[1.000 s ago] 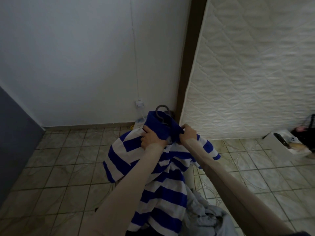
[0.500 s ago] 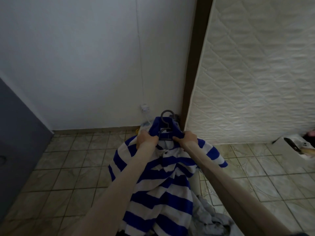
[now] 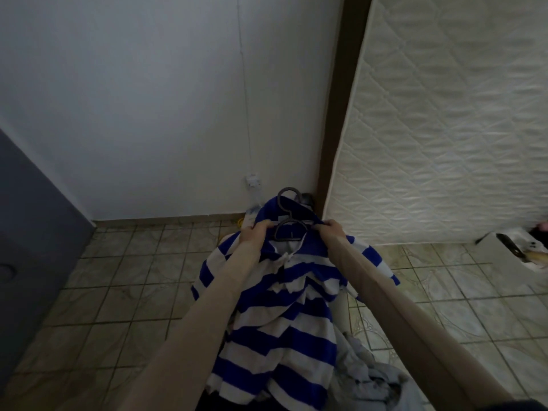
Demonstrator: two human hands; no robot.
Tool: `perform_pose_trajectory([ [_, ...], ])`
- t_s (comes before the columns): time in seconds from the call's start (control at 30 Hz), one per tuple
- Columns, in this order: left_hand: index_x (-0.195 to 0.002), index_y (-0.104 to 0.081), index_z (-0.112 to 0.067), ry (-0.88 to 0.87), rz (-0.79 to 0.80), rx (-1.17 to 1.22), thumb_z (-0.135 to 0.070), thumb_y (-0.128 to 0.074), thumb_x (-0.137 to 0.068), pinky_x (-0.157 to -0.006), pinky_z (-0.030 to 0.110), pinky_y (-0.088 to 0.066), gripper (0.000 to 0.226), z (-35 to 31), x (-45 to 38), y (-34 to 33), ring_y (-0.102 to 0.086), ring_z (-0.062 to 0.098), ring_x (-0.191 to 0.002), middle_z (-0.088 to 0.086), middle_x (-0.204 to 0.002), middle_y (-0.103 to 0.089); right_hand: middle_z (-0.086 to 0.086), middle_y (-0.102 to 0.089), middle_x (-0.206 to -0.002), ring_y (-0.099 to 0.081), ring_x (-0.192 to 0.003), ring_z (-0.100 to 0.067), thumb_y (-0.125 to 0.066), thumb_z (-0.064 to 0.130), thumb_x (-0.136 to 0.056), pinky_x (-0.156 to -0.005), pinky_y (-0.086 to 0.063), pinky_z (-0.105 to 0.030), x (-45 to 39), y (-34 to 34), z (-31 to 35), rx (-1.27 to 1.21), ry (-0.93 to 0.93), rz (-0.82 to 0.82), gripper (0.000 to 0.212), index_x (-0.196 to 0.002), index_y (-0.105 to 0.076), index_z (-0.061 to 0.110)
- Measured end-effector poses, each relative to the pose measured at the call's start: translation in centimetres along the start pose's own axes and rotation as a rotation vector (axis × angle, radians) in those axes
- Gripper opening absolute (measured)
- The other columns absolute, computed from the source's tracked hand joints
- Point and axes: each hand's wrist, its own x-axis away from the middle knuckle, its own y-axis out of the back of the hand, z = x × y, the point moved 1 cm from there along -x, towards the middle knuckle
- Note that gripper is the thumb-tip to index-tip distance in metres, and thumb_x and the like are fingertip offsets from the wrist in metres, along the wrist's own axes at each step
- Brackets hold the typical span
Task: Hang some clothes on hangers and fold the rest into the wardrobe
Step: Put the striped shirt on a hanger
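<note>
Above the tiled floor (image 3: 124, 292), striped shirt (image 3: 281, 336) held up on hanger (image 3: 289, 229). Left hand (image 3: 255, 232), right hand (image 3: 332, 231): fingers clamped on collar (either side of hook). Advisable: seat shoulders evenly, keep hook centred before hanging.

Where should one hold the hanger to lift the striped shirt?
Grip the hanger at its hook, coming from above: the hook stands free above the collar of the striped shirt, while the left hand and right hand hold the shoulders.
</note>
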Motion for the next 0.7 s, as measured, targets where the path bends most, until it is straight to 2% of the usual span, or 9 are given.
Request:
perform_pose_trajectory([
  [0.03, -0.130, -0.047, -0.003, 0.001, -0.001, -0.006, -0.021, -0.060, -0.089, -0.087, 0.038, -0.045, 0.046, 0.2, 0.0, -0.2, -0.053, 0.034, -0.111, 0.017, -0.128, -0.052, -0.019, -0.059, -0.121, -0.056, -0.111, -0.035, -0.057, 0.026, -0.092, -0.097, -0.046, -0.044, 0.0, 0.0, 0.0, -0.008, 0.012, -0.001, 0.036, -0.122, -0.053, 0.006],
  [0.1, -0.142, -0.034, -0.004, -0.022, -0.016, -0.057, -0.019, -0.056, -0.094, -0.094, 0.039, -0.042, 0.055, 0.4, -0.1, -0.3, -0.049, 0.036, -0.121, 0.018, -0.137, -0.047, -0.020, -0.061, -0.118, -0.058, -0.108, -0.036, -0.053, 0.031, -0.094, -0.096, -0.047, -0.045, 0.0, 0.1, 0.0, -0.026, 0.039, -0.008, 0.038, -0.122, -0.056, 0.005],
  [0.17, -0.144, -0.029, -0.005, -0.027, -0.013, -0.049, -0.019, -0.053, -0.096, -0.097, 0.041, -0.041, 0.055, 0.5, -0.3, -0.4, -0.045, 0.037, -0.124, 0.019, -0.141, -0.042, -0.021, -0.060, -0.120, -0.058, -0.108, -0.036, -0.049, 0.025, -0.097, -0.096, -0.047, -0.044, -0.1, 0.4, -0.1, -0.037, 0.046, -0.020, 0.036, -0.125, -0.056, 0.003],
  [0.27, -0.146, -0.028, -0.007, -0.009, -0.004, -0.008, -0.019, -0.051, -0.097, -0.101, 0.044, -0.039, 0.056, 0.6, -0.5, 0.0, -0.041, 0.038, -0.128, 0.019, -0.145, -0.038, -0.022, -0.059, -0.120, -0.058, -0.103, -0.036, -0.046, 0.010, -0.097, -0.083, -0.051, -0.038, -0.1, 0.6, -0.3, -0.110, 0.074, -0.042, 0.028, -0.123, -0.054, 0.004],
  [0.33, -0.147, -0.028, -0.008, -0.002, 0.002, 0.044, -0.019, -0.051, -0.096, -0.103, 0.046, -0.040, 0.056, 1.1, -0.6, 0.2, -0.042, 0.038, -0.128, 0.019, -0.145, -0.038, -0.022, -0.058, -0.120, -0.058, -0.105, -0.036, -0.045, 0.006, -0.096, -0.083, -0.050, -0.037, 0.2, 0.5, -0.3, -0.076, 0.109, -0.026, 0.027, -0.122, -0.052, 0.008],
  [0.4, -0.147, -0.026, -0.009, -0.007, -0.001, 0.086, -0.017, -0.052, -0.096, -0.103, 0.046, -0.040, 0.058, 1.4, -0.6, 0.3, -0.043, 0.038, -0.127, 0.018, -0.145, -0.039, -0.020, -0.056, -0.122, -0.057, -0.108, -0.034, -0.051, 0.006, -0.093, -0.086, -0.049, -0.037, 0.9, 0.3, -0.2, 0.102, 0.229, -0.030, 0.032, -0.125, -0.047, 0.009],
  [0.5, -0.147, -0.026, -0.008, -0.020, -0.010, 0.068, -0.017, -0.052, -0.096, -0.103, 0.045, -0.039, 0.058, 1.7, -0.8, 0.1, -0.042, 0.037, -0.127, 0.018, -0.144, -0.039, -0.020, -0.040, -0.128, -0.051, -0.111, -0.037, -0.053, -0.002, -0.087, -0.088, -0.047, -0.040, 1.7, -0.5, 0.1, 0.461, 0.506, -0.146, 0.045, -0.128, -0.040, 0.011],
  [0.6, -0.146, -0.030, -0.009, -0.028, -0.010, 0.032, -0.020, -0.052, -0.096, -0.102, 0.045, -0.040, 0.056, 1.6, -0.8, 0.1, -0.044, 0.037, -0.125, 0.017, -0.144, -0.040, -0.018, -0.026, -0.139, -0.042, -0.120, -0.037, -0.049, -0.005, -0.087, -0.091, -0.045, -0.041, 2.4, -1.7, 0.6, 0.718, 0.553, -0.165, 0.051, -0.131, -0.037, 0.019],
  [0.7, -0.143, -0.032, -0.006, -0.023, -0.015, 0.015, -0.016, -0.048, -0.098, -0.097, 0.042, -0.040, 0.049, 1.9, -1.2, 0.2, -0.049, 0.034, -0.116, 0.018, -0.139, -0.044, -0.018, -0.019, -0.145, -0.048, -0.118, -0.037, -0.049, -0.001, -0.090, -0.091, -0.045, -0.038, 2.9, -2.2, 1.3, 0.768, 0.641, -0.225, 0.049, -0.133, -0.036, 0.016],
])
